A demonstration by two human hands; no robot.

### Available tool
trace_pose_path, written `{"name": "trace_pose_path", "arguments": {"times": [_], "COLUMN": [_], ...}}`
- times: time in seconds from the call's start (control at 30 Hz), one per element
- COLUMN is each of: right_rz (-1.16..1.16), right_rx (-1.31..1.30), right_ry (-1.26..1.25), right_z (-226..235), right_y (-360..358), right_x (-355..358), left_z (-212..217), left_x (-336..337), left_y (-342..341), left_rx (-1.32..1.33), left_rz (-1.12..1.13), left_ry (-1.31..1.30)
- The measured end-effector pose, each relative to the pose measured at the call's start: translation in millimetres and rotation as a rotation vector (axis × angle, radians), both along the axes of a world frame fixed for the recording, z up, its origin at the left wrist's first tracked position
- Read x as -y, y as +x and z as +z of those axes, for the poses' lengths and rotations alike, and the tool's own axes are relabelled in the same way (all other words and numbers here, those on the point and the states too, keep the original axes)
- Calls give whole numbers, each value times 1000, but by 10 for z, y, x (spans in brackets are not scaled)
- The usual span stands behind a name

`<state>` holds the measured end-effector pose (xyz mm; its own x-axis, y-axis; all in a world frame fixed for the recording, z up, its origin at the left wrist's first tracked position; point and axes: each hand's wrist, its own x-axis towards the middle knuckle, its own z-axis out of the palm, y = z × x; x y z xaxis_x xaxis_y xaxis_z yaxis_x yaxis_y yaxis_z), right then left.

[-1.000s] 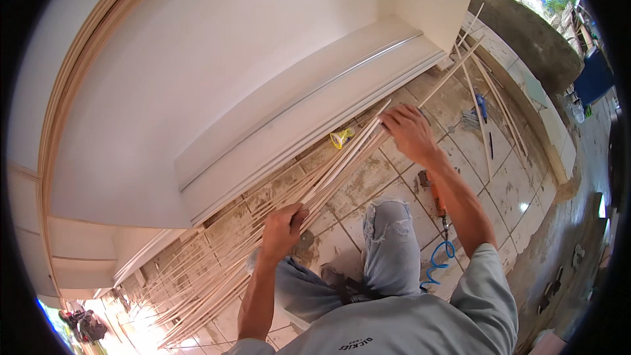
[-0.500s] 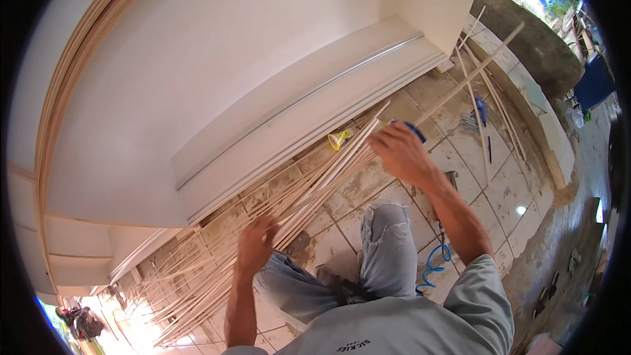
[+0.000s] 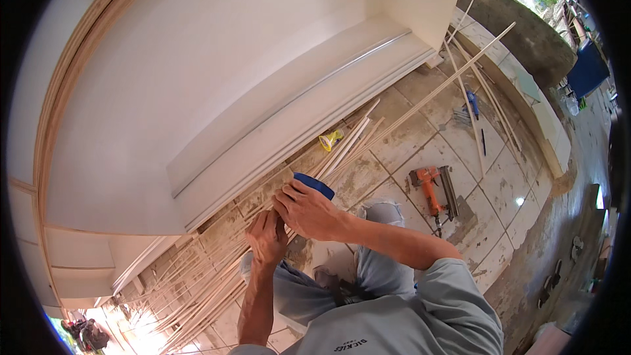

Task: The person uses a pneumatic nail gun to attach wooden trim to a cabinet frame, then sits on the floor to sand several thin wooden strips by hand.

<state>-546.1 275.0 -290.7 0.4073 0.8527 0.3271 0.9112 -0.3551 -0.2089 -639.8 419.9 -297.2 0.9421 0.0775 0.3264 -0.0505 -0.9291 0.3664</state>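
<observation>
- A white cabinet (image 3: 197, 79) is lying on its side across the left and middle, its edge running just above the floor.
- A bundle of thin wooden strips (image 3: 217, 276) is spreading over the tiled floor (image 3: 407, 144) along the cabinet's base, probably kept there to be within reach.
- The left hand (image 3: 266, 240) is curling its fingers around a few strips near the knees, seemingly to be steadying them; how tightly it is closing I cannot tell.
- The right hand (image 3: 309, 210) is touching the left one, its fingers pressing together on a blue roll of tape (image 3: 314, 184) held just above the strips, likely so the two hands can be working together.
- A small yellow object (image 3: 330, 139) is sitting by the cabinet edge, beyond the hands.
- An orange nail gun (image 3: 432, 190) is resting on the tiles to the right, apart from both hands.
- More long strips (image 3: 476, 102) are leaning near the low wall (image 3: 526, 46) at far right.
</observation>
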Motion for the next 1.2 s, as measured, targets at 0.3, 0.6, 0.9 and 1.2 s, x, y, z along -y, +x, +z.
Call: {"name": "trace_pose_path", "arguments": {"times": [0.3,0.6,0.9,1.2], "right_rz": [-486,-61,-503,-46], "right_rx": [240,332,443,123], "right_ry": [42,312,412,285], "right_z": [254,-3,246,15], "right_y": [1700,337,1783,443], "right_x": [1584,413,1713,537], "left_z": [167,415,525,351], "left_x": [-260,-397,-543,-511], "left_y": [-310,-217,-312,-289], "left_rx": [149,-304,-408,-400], "left_rz": [85,-88,-121,-117], "left_ry": [-83,-390,-542,-525]}}
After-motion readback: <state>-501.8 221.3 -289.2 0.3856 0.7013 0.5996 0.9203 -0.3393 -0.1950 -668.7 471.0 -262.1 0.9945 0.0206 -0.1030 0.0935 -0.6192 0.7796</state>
